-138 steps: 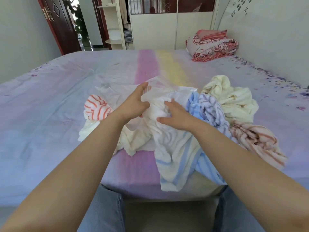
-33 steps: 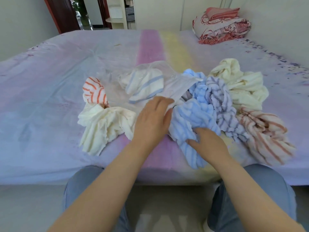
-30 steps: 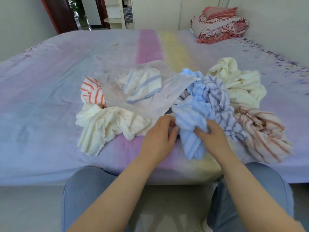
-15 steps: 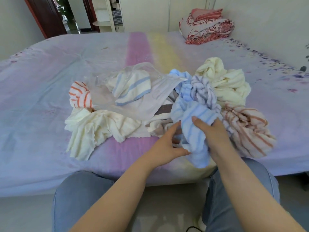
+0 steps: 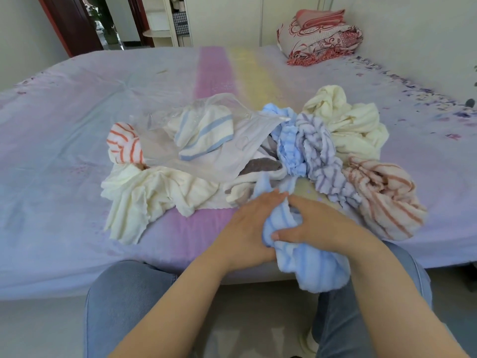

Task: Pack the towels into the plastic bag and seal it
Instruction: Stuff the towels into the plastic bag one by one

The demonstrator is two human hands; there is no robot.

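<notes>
A light blue towel [image 5: 309, 264] hangs over the bed's front edge, bunched between my left hand [image 5: 247, 228] and my right hand [image 5: 315, 226], which both grip it. Behind them lies a clear plastic bag [image 5: 224, 156] with a white towel with blue stripes [image 5: 204, 133] inside it. Loose towels surround the bag: an orange-striped one [image 5: 124, 143] at the left, a cream one [image 5: 147, 197] in front, a blue and purple striped one [image 5: 309, 148], a pale yellow one [image 5: 353, 125] and a pink-striped one [image 5: 384, 197] at the right.
The bed [image 5: 77, 125] has a lilac sheet with a pink and yellow band. A folded red-patterned quilt [image 5: 320, 34] lies at the far right corner by the wall. A doorway and shelves stand behind the bed. My knees in jeans [image 5: 124, 306] are below the edge.
The white-and-blue towel has gone into the bag. Both hands then moved to the light blue towel, gathered it and pulled it toward the bed's front edge.
</notes>
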